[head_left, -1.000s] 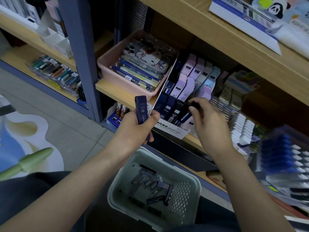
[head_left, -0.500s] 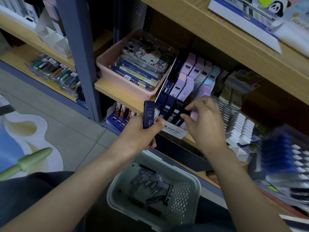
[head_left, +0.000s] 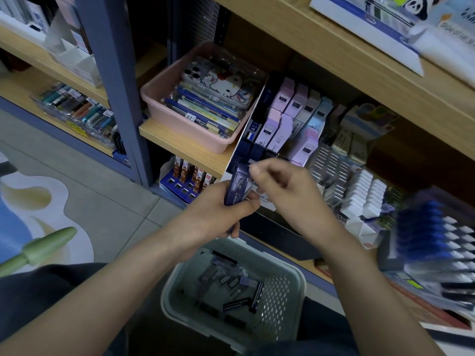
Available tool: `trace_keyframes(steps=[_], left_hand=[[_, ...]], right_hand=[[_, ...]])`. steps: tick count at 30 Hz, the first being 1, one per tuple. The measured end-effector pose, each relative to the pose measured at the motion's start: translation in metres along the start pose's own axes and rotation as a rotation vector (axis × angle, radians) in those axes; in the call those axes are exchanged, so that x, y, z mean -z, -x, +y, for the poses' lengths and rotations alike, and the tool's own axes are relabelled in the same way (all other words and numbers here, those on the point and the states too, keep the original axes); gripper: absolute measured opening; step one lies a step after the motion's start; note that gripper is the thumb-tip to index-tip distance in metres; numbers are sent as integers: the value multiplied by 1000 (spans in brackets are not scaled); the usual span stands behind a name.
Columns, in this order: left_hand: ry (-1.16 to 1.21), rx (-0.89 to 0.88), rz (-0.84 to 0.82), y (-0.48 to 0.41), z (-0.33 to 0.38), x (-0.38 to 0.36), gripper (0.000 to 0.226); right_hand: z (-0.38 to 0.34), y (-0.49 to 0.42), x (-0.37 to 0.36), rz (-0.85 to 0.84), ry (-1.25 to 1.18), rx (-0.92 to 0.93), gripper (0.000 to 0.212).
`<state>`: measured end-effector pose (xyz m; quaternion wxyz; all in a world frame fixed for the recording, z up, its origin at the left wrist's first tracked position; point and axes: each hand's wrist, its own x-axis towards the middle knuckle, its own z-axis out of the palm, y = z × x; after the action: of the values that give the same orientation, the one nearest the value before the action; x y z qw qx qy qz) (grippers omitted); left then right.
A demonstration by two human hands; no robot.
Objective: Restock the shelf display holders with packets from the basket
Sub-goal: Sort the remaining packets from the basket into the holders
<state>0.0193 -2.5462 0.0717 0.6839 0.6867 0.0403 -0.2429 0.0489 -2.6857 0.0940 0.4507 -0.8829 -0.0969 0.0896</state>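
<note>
Packet (head_left: pixel 237 186) being gripped by left hand (head_left: pixel 216 214), top being pinched by right hand (head_left: pixel 290 194); basket (head_left: pixel 299 283) being emptied (several remaining).

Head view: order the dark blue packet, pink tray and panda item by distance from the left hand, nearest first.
1. Dark blue packet: gripped in the left hand itself.
2. Pink tray: on the shelf, up and to the left of the hand.
3. Panda item: on the top shelf, far upper right.

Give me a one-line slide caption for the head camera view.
Left hand grips a dark blue packet while the right hand pinches its top, above the pale green basket.
</note>
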Motion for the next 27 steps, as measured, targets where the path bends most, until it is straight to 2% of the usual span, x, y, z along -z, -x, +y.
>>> trace_keyframes(steps=[2,5,7,12,16,20,27], left_hand=[[23,5,-14,2,2,-2,11],[80,1,-19,4,6,-3,24],[107,-5,-42,5,7,-5,22],[220,-43,36,-1,7,-6,11],[230,-101,77,-4,7,-10,13],[180,-172,103,-6,7,-15,14],[66,-235,79,-10,4,-26,12]], right_hand=[[-1,1,2,-117,-57,-21,11],[-2,1,10,-166,-147,-45,13],[-1,2,14,-177,-178,-70,12],[3,3,24,-16,-302,-165,9],[4,6,34,90,-412,-180,10],[8,15,45,-6,-310,-138,14],[26,34,41,-163,-7,-56,8]])
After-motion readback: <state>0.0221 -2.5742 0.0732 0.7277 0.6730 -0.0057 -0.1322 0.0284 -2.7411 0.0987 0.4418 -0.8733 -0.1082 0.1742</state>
